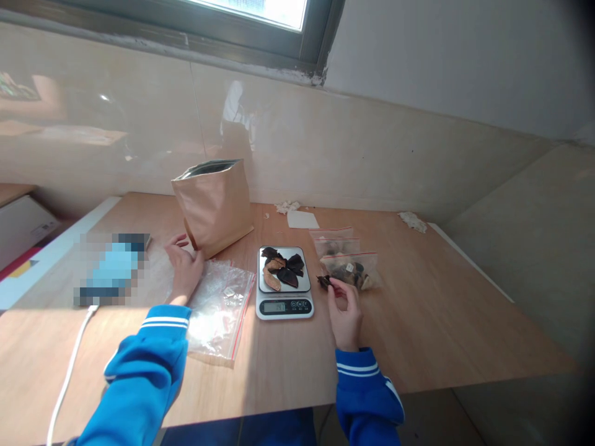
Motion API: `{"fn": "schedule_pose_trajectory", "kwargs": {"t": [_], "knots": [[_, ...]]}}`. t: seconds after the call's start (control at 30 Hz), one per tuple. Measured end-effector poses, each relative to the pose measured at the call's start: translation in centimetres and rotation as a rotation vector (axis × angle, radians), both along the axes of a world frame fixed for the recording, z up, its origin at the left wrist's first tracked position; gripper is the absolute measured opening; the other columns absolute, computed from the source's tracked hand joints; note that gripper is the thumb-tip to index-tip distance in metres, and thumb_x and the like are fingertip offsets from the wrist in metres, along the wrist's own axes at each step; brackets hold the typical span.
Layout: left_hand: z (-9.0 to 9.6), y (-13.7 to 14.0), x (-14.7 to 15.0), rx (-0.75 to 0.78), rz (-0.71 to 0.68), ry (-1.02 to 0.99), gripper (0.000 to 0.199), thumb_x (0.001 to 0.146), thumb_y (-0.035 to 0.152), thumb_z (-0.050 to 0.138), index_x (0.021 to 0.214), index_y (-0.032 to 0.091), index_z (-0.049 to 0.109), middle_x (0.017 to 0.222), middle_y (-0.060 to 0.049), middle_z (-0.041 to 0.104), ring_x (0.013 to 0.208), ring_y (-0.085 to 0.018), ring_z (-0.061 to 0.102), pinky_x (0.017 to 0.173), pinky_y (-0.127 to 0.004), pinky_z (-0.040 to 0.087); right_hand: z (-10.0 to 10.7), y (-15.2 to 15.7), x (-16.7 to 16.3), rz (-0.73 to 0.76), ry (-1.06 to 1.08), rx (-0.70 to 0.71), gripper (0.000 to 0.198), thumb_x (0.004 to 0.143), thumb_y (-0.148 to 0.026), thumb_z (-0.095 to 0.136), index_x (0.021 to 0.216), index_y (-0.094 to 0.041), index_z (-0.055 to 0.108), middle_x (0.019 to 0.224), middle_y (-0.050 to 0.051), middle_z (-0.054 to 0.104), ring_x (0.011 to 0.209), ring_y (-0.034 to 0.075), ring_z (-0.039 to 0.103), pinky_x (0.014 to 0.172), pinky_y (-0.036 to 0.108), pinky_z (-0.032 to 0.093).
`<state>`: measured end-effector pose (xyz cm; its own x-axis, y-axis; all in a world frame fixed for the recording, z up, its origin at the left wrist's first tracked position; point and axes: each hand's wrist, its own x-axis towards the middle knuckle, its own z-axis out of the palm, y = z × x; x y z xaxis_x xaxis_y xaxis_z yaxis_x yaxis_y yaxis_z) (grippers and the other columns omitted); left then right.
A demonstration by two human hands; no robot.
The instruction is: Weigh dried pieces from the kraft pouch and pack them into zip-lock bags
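Note:
My right hand [345, 313] pinches a dark dried slice [324, 282] between thumb and fingertips, just right of the small kitchen scale [284, 308]. On the scale's plate lie several dried pieces [289, 277], some black and some tan-brown. Its display is lit, but the digits are hard to read. At the lower left corner of the standing brown kraft pouch [216, 210], my left hand [185, 269] rests with fingers apart, seemingly touching the pouch. The pouch's top gapes, and its contents are hidden. Clear zip bags [214, 310] lie flat beside my left wrist.
Filled zip bags [353, 269] of dried pieces lie overlapping right of the scale. A pixelated phone-like device [114, 269] with a white cable [69, 378] is at left. Behind the scale are a white paper piece [302, 219] and crumpled tissue [288, 207]. A tiled wall borders the table.

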<state>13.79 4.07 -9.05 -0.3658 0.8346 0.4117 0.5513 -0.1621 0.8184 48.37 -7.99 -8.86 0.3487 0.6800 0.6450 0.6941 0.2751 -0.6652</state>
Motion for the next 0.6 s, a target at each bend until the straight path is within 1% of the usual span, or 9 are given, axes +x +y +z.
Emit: {"fn": "schedule_pose_trajectory", "kwargs": {"t": [0.1,0.27,0.4,0.5,0.6], "knots": [[-0.1,0.0,0.0,0.009,0.016,-0.010,0.060,0.072,0.035,0.054,0.128,0.022,0.037,0.137,-0.023,0.034,0.127,-0.033,0.044,0.097,-0.056,0.036,0.2,0.2,-0.8,0.073,-0.043,0.024,0.016,0.093,-0.025,0.053,0.103,-0.019,0.063,0.094,0.008,0.065,0.079,0.018,0.062,0.074,0.035,0.055],[-0.1,-0.1,0.0,0.019,0.014,0.011,0.061,0.071,0.030,0.055,0.129,0.022,0.037,0.136,-0.023,0.034,0.122,-0.035,0.046,0.095,-0.058,0.038,0.5,0.3,-1.5,0.247,-0.193,-0.039,0.016,0.094,-0.023,0.051,0.102,-0.022,0.065,0.096,0.008,0.070,0.091,0.021,0.066,0.083,0.038,0.056],[-0.2,0.1,-0.2,0.027,0.019,0.043,0.058,0.072,0.026,0.055,0.127,0.020,0.037,0.134,-0.022,0.035,0.117,-0.032,0.049,0.092,-0.056,0.041,0.8,-0.1,-1.5,0.344,-0.191,-0.083,0.025,0.094,-0.021,0.049,0.116,-0.022,0.061,0.110,0.009,0.069,0.103,0.021,0.065,0.091,0.038,0.055],[-0.6,0.4,-0.4,0.033,0.048,0.082,0.055,0.071,0.024,0.054,0.122,0.013,0.037,0.130,-0.022,0.037,0.111,-0.030,0.051,0.090,-0.054,0.044,0.8,-0.5,-1.5,0.350,-0.134,-0.131,0.032,0.095,-0.021,0.044,0.125,-0.021,0.057,0.120,0.010,0.066,0.111,0.022,0.062,0.095,0.040,0.053],[-1.0,0.8,-0.6,0.044,0.057,0.110,0.051,0.071,0.023,0.053,0.117,0.009,0.036,0.126,-0.022,0.039,0.107,-0.028,0.052,0.089,-0.053,0.046,0.6,-0.6,-1.2,0.305,-0.106,-0.131,0.032,0.096,-0.023,0.041,0.124,-0.020,0.057,0.122,0.011,0.065,0.114,0.024,0.061,0.096,0.041,0.052]]}}
